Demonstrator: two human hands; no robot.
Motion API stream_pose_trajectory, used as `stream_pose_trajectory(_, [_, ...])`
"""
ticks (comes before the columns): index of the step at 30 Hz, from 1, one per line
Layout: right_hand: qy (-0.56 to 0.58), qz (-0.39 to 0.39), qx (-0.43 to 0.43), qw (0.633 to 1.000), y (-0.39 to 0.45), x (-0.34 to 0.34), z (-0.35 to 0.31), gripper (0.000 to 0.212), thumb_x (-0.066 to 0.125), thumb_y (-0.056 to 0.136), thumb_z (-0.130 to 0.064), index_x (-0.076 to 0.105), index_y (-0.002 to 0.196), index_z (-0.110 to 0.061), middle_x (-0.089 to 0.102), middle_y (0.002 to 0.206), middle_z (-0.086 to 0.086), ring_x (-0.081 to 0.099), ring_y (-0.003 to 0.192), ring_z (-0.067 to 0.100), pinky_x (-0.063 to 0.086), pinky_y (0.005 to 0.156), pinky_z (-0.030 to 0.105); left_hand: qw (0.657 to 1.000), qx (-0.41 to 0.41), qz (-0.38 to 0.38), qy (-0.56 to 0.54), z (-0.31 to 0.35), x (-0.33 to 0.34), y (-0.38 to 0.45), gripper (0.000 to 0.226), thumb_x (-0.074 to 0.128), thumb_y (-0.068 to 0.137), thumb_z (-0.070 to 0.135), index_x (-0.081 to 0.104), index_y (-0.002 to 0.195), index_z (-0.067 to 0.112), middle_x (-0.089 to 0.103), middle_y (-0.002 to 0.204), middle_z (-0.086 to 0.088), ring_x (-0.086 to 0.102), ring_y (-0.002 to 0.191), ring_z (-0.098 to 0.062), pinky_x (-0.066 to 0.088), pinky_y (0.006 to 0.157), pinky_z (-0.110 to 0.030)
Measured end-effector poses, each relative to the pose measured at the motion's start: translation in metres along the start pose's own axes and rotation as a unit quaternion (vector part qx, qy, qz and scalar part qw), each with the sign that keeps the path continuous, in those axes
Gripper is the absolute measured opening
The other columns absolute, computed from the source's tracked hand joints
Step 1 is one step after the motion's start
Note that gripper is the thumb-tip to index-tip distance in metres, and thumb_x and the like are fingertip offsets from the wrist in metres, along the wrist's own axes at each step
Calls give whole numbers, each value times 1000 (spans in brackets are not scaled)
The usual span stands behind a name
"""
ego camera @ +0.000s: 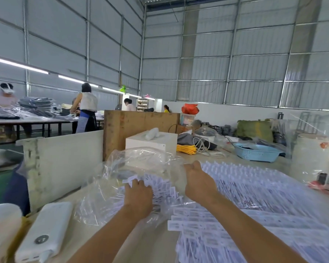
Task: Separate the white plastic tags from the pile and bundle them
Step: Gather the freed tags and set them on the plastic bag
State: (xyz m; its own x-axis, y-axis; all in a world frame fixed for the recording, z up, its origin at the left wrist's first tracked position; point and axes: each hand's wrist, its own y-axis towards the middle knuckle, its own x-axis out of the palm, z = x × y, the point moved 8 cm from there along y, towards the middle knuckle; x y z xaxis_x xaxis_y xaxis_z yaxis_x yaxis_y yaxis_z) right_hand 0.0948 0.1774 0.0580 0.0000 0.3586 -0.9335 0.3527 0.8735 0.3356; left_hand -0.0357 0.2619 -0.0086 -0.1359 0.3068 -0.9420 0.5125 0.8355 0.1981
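A big pile of white plastic tags [258, 194] covers the right half of the table, with more strips fanned out near the front [207, 221]. A clear plastic bag [137, 168] lies crumpled at the middle, with a fan of tags [160, 184] spilling out of it. My left hand [139, 194] rests on that fan, fingers curled over the tags. My right hand [196, 179] reaches to the bag's far edge and grips the plastic there, beside the big pile. The frame is motion-blurred.
A white power bank [46, 230] and a white rounded object [2, 223] lie at the front left. A white board [65, 162] stands along the left, a white box [152, 143] behind the bag, a blue basket [256, 152] at the back right. People work at far tables.
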Motion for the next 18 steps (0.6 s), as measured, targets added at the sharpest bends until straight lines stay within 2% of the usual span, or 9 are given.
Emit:
stream_pose_trajectory(3, [75, -73, -33, 994, -13, 5, 4, 48, 61, 85, -9, 54, 129, -28, 24, 141, 7, 60, 94, 21, 48, 78, 26, 998, -37, 44, 13, -1, -35, -18, 39, 45, 90, 22, 48, 128, 15, 41, 133, -10, 35, 126, -29, 30, 103, -46])
stream_pose_trajectory(4, [123, -77, -48, 988, -19, -2, 6, 40, 63, 87, -13, 59, 124, -27, 30, 138, 7, 59, 91, 17, 47, 82, 24, 996, -44, 70, 10, -1, -52, -25, 35, 45, 90, 23, 52, 123, 16, 44, 129, -8, 38, 122, -27, 32, 100, -43])
stream_pose_trajectory(7, [255, 6, -103, 961, -42, -48, 23, 23, 65, 88, -17, 71, 110, -16, 55, 93, -15, 55, 72, -7, 42, 70, 5, 988, -37, 148, 3, 8, -106, -52, 24, 47, 88, 25, 62, 105, 20, 51, 114, -3, 44, 109, -24, 35, 88, -35])
stream_pose_trajectory(8, [272, 35, -99, 957, -50, -65, 37, 22, 65, 89, -18, 72, 109, -14, 55, 88, -22, 54, 72, -14, 40, 68, 2, 984, -19, 176, -4, 16, -122, -62, 22, 48, 88, 27, 63, 102, 20, 52, 110, -2, 45, 107, -23, 35, 85, -34])
stream_pose_trajectory(10, [274, 63, -54, 958, -69, -89, 73, 25, 64, 89, -22, 69, 112, -15, 59, 101, -19, 55, 77, -15, 40, 67, -1, 969, 66, 225, -82, 43, -146, -80, 21, 48, 91, 28, 65, 99, 18, 57, 106, -2, 49, 103, -22, 39, 83, -33])
stream_pose_trajectory(12, [221, 74, 10, 972, -90, -99, 118, 26, 63, 90, -27, 68, 113, -16, 61, 116, -6, 61, 84, 0, 41, 69, 3, 921, 208, 196, -266, 79, -155, -97, 20, 50, 93, 25, 68, 96, 17, 62, 99, 0, 54, 98, -19, 45, 83, -30])
stream_pose_trajectory(14, [133, 57, 72, 987, -117, -97, 162, 31, 60, 90, -34, 67, 114, -15, 60, 122, 3, 61, 99, 17, 43, 85, 17, 870, 315, 87, -370, 121, -146, -115, 17, 56, 92, 27, 68, 96, 16, 62, 91, 4, 56, 91, -15, 46, 79, -26])
stream_pose_trajectory(16, [72, 22, 134, 988, -148, -89, 204, 40, 57, 90, -42, 65, 119, -15, 58, 129, 5, 53, 117, 21, 37, 99, 28, 874, 368, 31, -317, 157, -130, -125, 30, 56, 92, 41, 62, 111, 18, 57, 103, 2, 52, 99, -14, 42, 83, -25])
stream_pose_trajectory(18, [25, -14, 199, 979, -178, -79, 244, 51, 52, 89, -53, 60, 124, -17, 54, 133, 8, 49, 122, 24, 36, 101, 32, 895, 376, 11, -240, 177, -114, -124, 43, 55, 89, 51, 55, 119, 19, 51, 114, 0, 47, 109, -18, 41, 91, -29])
